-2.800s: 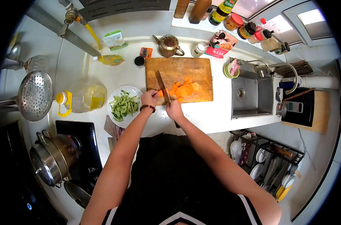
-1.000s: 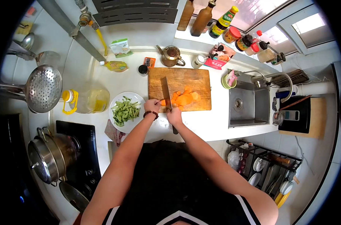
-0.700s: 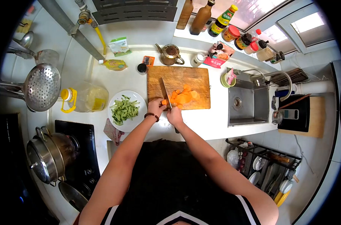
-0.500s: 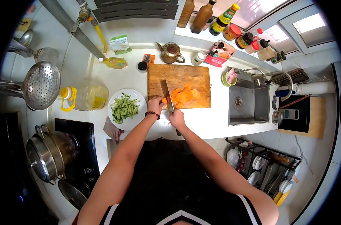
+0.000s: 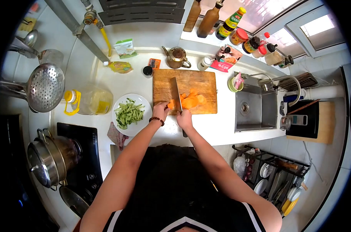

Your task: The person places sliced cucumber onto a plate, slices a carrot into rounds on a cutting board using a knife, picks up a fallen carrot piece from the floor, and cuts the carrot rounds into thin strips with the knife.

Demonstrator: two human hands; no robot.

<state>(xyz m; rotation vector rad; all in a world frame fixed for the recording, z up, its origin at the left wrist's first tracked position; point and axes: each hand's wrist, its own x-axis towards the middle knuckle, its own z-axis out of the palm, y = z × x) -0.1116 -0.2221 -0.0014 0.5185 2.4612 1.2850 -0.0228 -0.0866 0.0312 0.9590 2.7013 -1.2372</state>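
Orange carrot (image 5: 189,102), most of it already a loose heap of cut pieces, lies on the rectangular brown wooden chopping board (image 5: 164,83), just right of the broad steel knife (image 5: 176,91) that the fingers of my right hand (image 5: 184,119) grip by the handle. Left of that knife is a small orange piece (image 5: 171,104), seemingly all that is left uncut, pinched by the fingers of my left hand (image 5: 160,110) near the board's front edge.

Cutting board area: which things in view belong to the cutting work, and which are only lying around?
In the job:
left hand, holding an orange piece
right hand, gripping the knife
orange slices
cutting board
perhaps the plate of green strips

Apparently just lying about:
teapot
yellow-capped jug
cloth
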